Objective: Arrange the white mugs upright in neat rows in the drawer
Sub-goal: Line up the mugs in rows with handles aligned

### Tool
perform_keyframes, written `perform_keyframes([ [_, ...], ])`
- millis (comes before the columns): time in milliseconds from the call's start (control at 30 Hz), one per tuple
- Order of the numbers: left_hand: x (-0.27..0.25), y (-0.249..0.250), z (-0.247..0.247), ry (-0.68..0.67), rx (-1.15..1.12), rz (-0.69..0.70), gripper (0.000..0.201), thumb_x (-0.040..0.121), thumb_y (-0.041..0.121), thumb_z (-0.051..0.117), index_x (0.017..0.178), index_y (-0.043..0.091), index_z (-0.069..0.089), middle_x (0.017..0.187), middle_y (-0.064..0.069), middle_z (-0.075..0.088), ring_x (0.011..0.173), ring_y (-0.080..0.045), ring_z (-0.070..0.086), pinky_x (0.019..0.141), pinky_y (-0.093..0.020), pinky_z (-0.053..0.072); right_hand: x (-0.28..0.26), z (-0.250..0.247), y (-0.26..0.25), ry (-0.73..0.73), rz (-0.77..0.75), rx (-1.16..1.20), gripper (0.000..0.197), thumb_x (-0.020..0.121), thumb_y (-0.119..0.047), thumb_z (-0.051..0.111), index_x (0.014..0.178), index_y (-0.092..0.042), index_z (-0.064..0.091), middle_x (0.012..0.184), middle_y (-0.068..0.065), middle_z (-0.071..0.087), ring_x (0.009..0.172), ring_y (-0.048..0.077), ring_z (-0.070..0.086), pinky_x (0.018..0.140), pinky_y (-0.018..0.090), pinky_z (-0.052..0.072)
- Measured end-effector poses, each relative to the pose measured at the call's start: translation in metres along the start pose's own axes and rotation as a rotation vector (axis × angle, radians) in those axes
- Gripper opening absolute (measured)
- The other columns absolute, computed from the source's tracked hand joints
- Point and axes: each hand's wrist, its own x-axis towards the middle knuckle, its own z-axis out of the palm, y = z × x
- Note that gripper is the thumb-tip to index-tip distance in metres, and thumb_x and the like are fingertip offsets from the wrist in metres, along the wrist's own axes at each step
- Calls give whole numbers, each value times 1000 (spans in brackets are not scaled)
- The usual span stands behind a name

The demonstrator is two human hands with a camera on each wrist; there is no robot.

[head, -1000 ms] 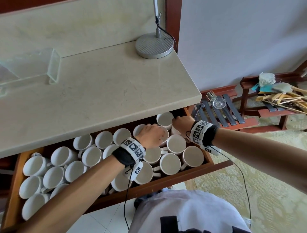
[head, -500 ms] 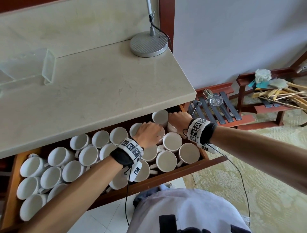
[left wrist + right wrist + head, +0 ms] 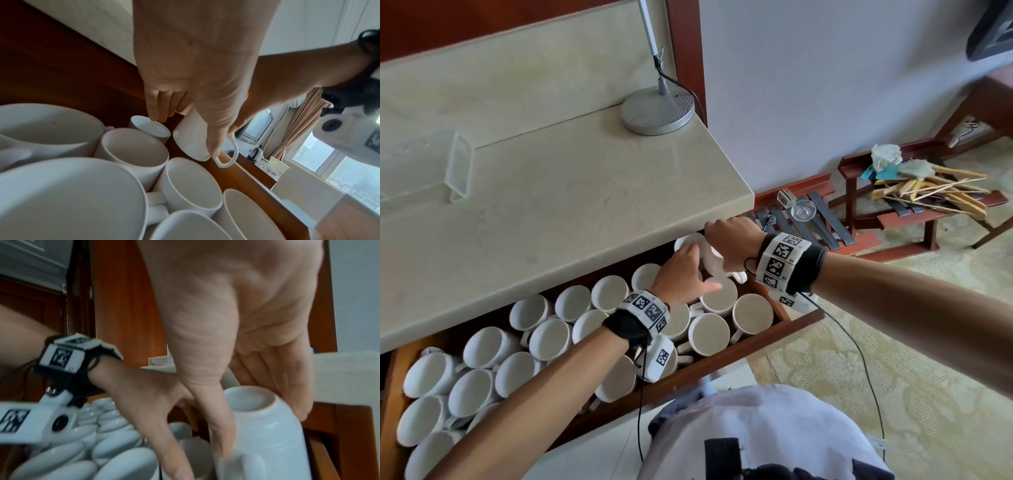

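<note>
Many white mugs (image 3: pixel 709 334) stand mouth-up, packed together in the open wooden drawer (image 3: pixel 722 371). My right hand (image 3: pixel 727 240) grips one white mug (image 3: pixel 714 260) at the back right corner. It is lifted and tipped, base up in the right wrist view (image 3: pixel 267 434), with its handle (image 3: pixel 228 155) free. My left hand (image 3: pixel 685 270) is beside it with straight fingers (image 3: pixel 153 107). Their tips touch the rim of a back-row mug (image 3: pixel 148 128).
A beige stone countertop (image 3: pixel 551 222) overhangs the drawer's back rows and carries a lamp base (image 3: pixel 657 111) and a clear acrylic stand (image 3: pixel 458 168). To the right, a low wooden rack (image 3: pixel 808 219) and a bench with hangers (image 3: pixel 928 192) stand on patterned carpet.
My right hand has raised the mug out of the back right corner and tipped it. My left hand has uncurled and reached further back, toward the mug under the counter edge.
</note>
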Motion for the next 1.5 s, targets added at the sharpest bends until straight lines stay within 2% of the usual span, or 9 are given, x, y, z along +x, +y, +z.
perform_keyframes([
  [300,-28,-7,-17,183,-267,-61,70,61,49,90,116,18,59,109,4,66,97,-14,65,80,-27,53,4,-36,-13,-60,-47,137,51,66,-38,89,98,-8,64,90,3,66,78,23,63,58,31,48],
  [467,-64,-14,-40,243,-462,-117,69,66,36,94,118,26,50,108,14,61,94,-3,63,69,-15,50,11,-56,1,-114,-147,392,73,62,-50,91,122,-21,61,112,-7,66,100,16,63,83,32,52],
  [533,-78,-17,-47,306,-560,-117,71,68,32,93,121,27,46,111,10,61,96,-9,64,68,-19,53,15,-58,6,-151,-184,553,68,62,-47,92,120,-28,62,110,-15,68,100,10,67,90,31,53],
  [633,-93,-22,-57,403,-680,-124,77,65,41,93,123,31,44,117,7,60,105,-16,64,77,-40,60,23,-48,9,-201,-223,870,59,66,-31,93,118,-31,64,107,-13,73,98,9,71,96,37,54],
  [733,-100,-22,-69,463,-691,-161,77,63,39,97,122,32,47,115,13,59,104,-6,62,81,-46,60,31,-39,4,-251,-280,1045,60,71,-15,91,123,-25,62,115,-4,73,108,17,69,103,44,51],
  [833,-103,-25,-82,513,-538,-139,81,58,44,96,123,30,50,118,11,58,107,-9,59,86,-43,57,38,-37,-6,-251,-315,1027,83,69,-5,90,138,-25,51,126,-1,66,116,16,64,105,40,50],
  [933,-105,-25,-98,508,-312,-122,89,57,41,96,131,22,49,128,5,55,115,-13,55,96,-37,51,39,-38,-15,-155,-369,920,108,65,-12,94,152,-30,33,140,-5,53,128,9,52,107,29,46],
  [1100,-105,-13,-115,415,-141,-118,111,57,37,95,145,25,28,128,1,53,111,-18,55,87,-28,45,33,-35,-30,0,-450,827,108,65,-19,94,152,-31,31,136,-7,57,123,4,53,105,31,48],
  [1500,-88,3,-113,341,-249,-95,134,63,27,95,157,28,-1,119,5,51,108,-21,59,90,-35,51,23,-25,-20,234,-471,653,113,64,-41,91,156,-32,26,127,-4,58,111,16,60,93,38,52],
])
